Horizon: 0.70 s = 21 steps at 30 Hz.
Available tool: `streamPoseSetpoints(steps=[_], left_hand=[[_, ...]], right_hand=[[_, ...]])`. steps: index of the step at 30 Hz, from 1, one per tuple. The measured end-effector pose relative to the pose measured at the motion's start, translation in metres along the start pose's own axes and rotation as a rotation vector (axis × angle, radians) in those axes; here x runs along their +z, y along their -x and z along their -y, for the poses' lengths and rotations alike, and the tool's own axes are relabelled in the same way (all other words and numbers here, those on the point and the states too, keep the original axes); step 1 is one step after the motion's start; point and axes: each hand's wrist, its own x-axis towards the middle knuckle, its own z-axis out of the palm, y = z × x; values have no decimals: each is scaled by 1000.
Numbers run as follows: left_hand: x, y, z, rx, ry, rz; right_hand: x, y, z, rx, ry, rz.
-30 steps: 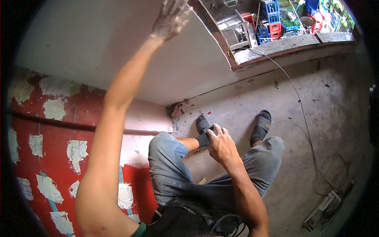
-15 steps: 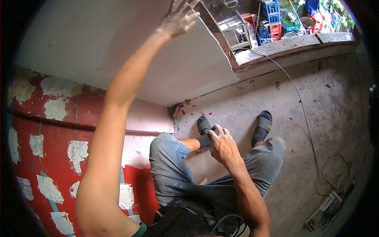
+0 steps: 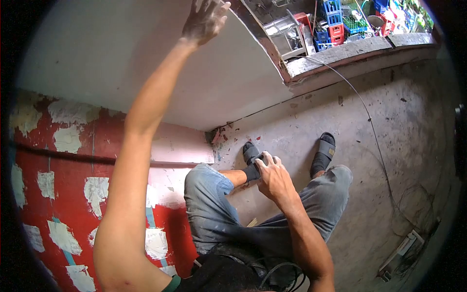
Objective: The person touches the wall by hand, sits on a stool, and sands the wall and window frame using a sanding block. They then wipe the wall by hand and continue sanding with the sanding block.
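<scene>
My left hand point(image 3: 205, 22) is raised against the smooth white wall point(image 3: 97, 53) at the top of the view, its fingers apart and partly cut off by the frame edge. It looks dusty and holds nothing that I can see. Low in front of me, between my knees, my right hand point(image 3: 274, 177) has its fingers curled, with whitish dust on the fingertips. A dark edge shows beside those fingers, against the dark sock point(image 3: 252, 173); what the hand grips is hidden beneath it.
On the left, a red wall point(image 3: 36, 194) carries white filler patches point(image 3: 63, 237). A window sill point(image 3: 350, 56) opens onto stacked crates point(image 3: 334, 22). A thin cable point(image 3: 372, 126) crosses the concrete floor point(image 3: 360, 194) to a power strip point(image 3: 406, 248). Sandals point(image 3: 327, 141) are on my feet.
My left hand has shifted left and slightly up along the white wall, into more shadow. The right hand has barely moved. The view has tilted slightly.
</scene>
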Motion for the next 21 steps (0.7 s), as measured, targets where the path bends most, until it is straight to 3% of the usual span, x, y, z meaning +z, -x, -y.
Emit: streamPoseSetpoints(steps=[9, 12, 18, 21], left_hand=[[1, -7, -16, 72, 59, 135], [2, -9, -13, 203, 90, 160], [-12, -10, -3, 63, 88, -104], [-25, -1, 6, -23, -96, -61]], right_hand=[[0, 0, 0, 11, 12, 27], [-4, 0, 1, 24, 7, 42], [-2, 0, 0, 7, 14, 17], [1, 1, -1, -39, 41, -60]])
